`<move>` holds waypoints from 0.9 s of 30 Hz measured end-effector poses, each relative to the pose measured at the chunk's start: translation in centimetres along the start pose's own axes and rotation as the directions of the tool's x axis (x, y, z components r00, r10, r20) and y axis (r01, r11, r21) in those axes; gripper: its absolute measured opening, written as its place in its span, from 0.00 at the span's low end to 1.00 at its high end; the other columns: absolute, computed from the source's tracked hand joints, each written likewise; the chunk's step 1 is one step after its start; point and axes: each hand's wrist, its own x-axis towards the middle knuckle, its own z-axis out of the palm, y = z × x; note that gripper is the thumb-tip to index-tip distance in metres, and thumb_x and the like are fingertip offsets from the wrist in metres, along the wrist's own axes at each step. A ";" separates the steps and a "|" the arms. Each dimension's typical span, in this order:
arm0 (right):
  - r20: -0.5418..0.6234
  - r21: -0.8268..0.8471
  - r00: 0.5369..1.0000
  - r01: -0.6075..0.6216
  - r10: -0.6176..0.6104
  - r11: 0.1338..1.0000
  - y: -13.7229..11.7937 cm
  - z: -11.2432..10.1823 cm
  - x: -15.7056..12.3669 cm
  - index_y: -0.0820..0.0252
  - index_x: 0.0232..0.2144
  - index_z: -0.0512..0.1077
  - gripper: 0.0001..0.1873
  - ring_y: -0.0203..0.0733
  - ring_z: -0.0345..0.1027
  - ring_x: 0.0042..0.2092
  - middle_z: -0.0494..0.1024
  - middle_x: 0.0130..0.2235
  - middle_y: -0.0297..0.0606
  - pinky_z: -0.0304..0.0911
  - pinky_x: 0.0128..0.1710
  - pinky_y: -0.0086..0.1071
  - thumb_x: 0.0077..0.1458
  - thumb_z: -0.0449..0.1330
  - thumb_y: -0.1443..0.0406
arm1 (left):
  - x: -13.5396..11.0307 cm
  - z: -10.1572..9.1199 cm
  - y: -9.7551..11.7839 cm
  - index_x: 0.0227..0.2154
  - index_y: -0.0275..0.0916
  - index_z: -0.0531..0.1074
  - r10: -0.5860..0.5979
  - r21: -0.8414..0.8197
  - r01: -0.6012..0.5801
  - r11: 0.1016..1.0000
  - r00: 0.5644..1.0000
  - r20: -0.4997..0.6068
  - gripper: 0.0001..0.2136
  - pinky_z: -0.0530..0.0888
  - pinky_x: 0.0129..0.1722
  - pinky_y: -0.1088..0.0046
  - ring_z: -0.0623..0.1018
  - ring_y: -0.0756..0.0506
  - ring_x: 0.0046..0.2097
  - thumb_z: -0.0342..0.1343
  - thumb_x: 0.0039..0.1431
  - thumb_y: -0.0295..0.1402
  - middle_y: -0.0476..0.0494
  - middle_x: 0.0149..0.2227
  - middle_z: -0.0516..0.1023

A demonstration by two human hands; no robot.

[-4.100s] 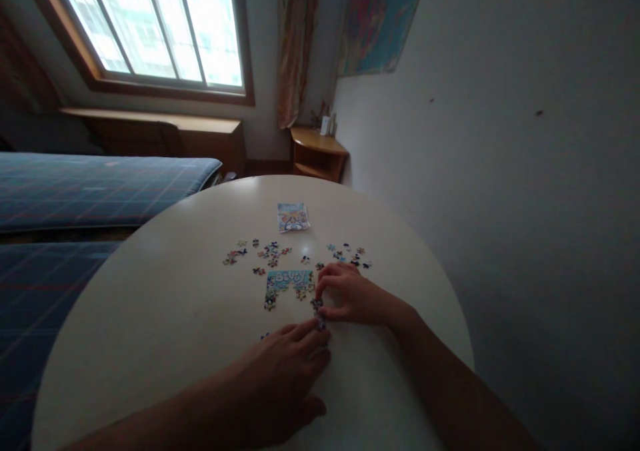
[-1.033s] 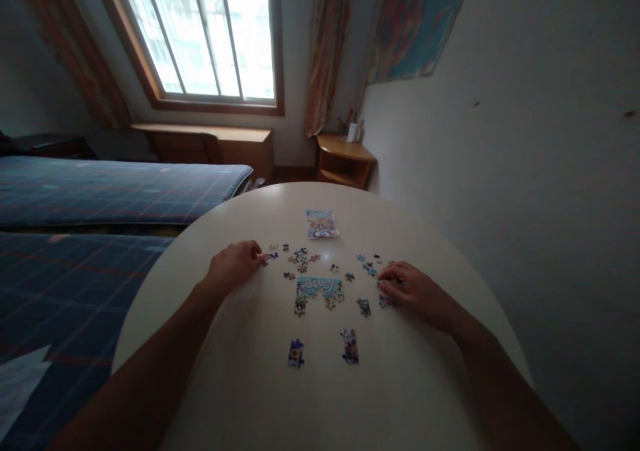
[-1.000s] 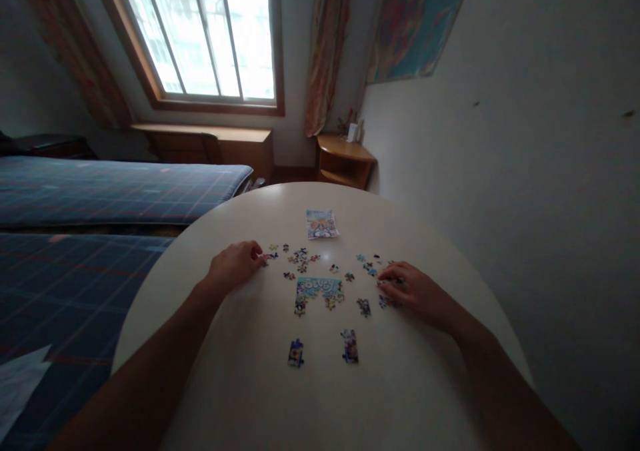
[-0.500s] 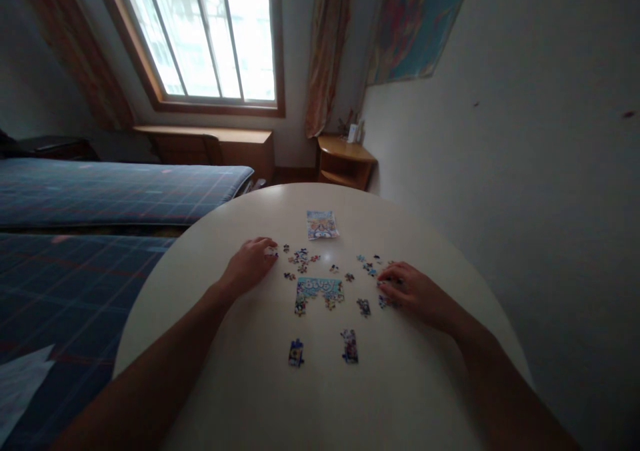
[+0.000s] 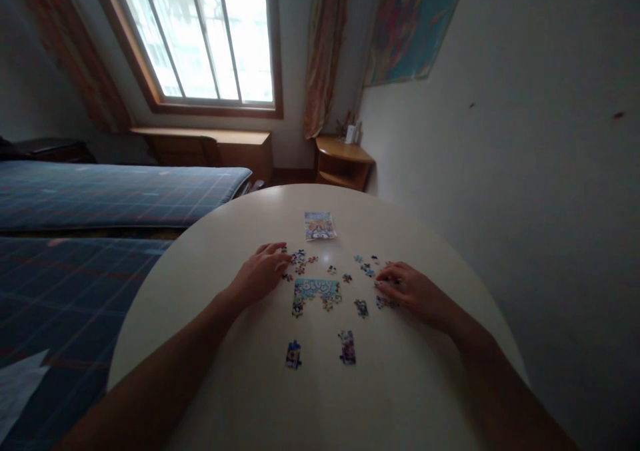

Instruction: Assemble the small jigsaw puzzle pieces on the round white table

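Note:
My left hand [image 5: 263,270] is at the left edge of a cluster of loose jigsaw pieces [image 5: 299,258], its fingers stretched out over some of them. My right hand [image 5: 407,286] rests over more jigsaw pieces [image 5: 388,302] on the right, fingers apart and slightly bent; what lies beneath its palm is partly hidden. Between the hands lies a partly joined puzzle section [image 5: 317,287] with "BLUEY" lettering along its top. Nearer to me are two small joined sections, one at left [image 5: 293,355] and one at right [image 5: 347,348]. Another small section [image 5: 361,308] sits right of the lettered part.
All of this is on a round white table [image 5: 250,384]. A printed picture sheet [image 5: 320,226] lies beyond the pieces. A bed with a plaid mattress [image 5: 100,194] stands at the left, a wall [image 5: 550,204] at the right, and a wooden corner shelf [image 5: 345,150] behind the table.
My left hand has moved right, onto the left loose pieces, and covers some that were in view. My right hand has stayed nearly in place. The camera has shifted slightly.

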 end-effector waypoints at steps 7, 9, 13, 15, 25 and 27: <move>0.001 -0.004 1.000 0.001 -0.001 1.000 0.2 0.0 0.0 0.55 0.39 0.75 0.12 0.48 0.70 0.48 0.75 0.46 0.44 0.64 0.50 0.42 0.59 0.57 0.57 | -0.3 -0.6 0.3 0.42 0.43 0.80 -0.088 0.076 0.092 0.993 0.995 -0.055 0.13 0.71 0.58 0.59 0.70 0.39 0.59 0.50 0.65 0.33 0.44 0.59 0.72; 0.006 -0.001 1.000 -0.007 0.007 1.000 0.1 0.1 -0.1 0.55 0.39 0.75 0.12 0.48 0.70 0.47 0.75 0.46 0.44 0.64 0.50 0.42 0.59 0.57 0.57 | -0.3 -0.7 0.4 0.44 0.42 0.79 -0.091 0.063 0.095 0.993 0.994 -0.066 0.13 0.72 0.57 0.59 0.70 0.39 0.59 0.50 0.65 0.34 0.44 0.58 0.73; 0.009 -0.006 1.000 -0.016 0.016 1.000 0.0 0.1 0.0 0.55 0.39 0.75 0.12 0.48 0.71 0.47 0.75 0.45 0.44 0.64 0.49 0.43 0.59 0.57 0.57 | -0.3 -0.8 0.6 0.44 0.43 0.78 -0.108 0.040 0.111 0.993 0.992 -0.071 0.12 0.72 0.57 0.58 0.71 0.39 0.58 0.51 0.65 0.33 0.44 0.57 0.74; 0.003 -0.007 1.000 -0.008 0.008 1.000 0.1 0.1 0.0 0.55 0.39 0.76 0.11 0.48 0.71 0.47 0.76 0.45 0.44 0.64 0.49 0.43 0.59 0.57 0.57 | -0.2 -0.6 0.6 0.45 0.43 0.77 -0.110 0.027 0.112 0.993 0.991 -0.080 0.12 0.71 0.57 0.58 0.71 0.39 0.57 0.51 0.64 0.33 0.43 0.56 0.75; 0.005 0.006 1.000 0.000 0.000 1.000 0.1 0.1 -0.1 0.55 0.39 0.76 0.11 0.48 0.70 0.47 0.75 0.45 0.43 0.64 0.50 0.42 0.59 0.57 0.58 | 0.2 1.3 0.8 0.61 0.35 0.63 0.068 -0.054 -0.068 0.996 0.998 0.004 0.23 0.63 0.64 0.58 0.66 0.42 0.63 0.44 0.64 0.26 0.40 0.58 0.74; 0.009 0.009 1.000 -0.007 0.007 1.000 0.0 0.0 -0.2 0.55 0.39 0.76 0.11 0.48 0.70 0.47 0.75 0.45 0.44 0.63 0.50 0.42 0.59 0.57 0.58 | 0.1 1.1 0.7 0.61 0.34 0.64 0.045 -0.036 -0.045 0.998 0.999 -0.002 0.22 0.63 0.64 0.58 0.68 0.41 0.62 0.44 0.64 0.26 0.39 0.57 0.75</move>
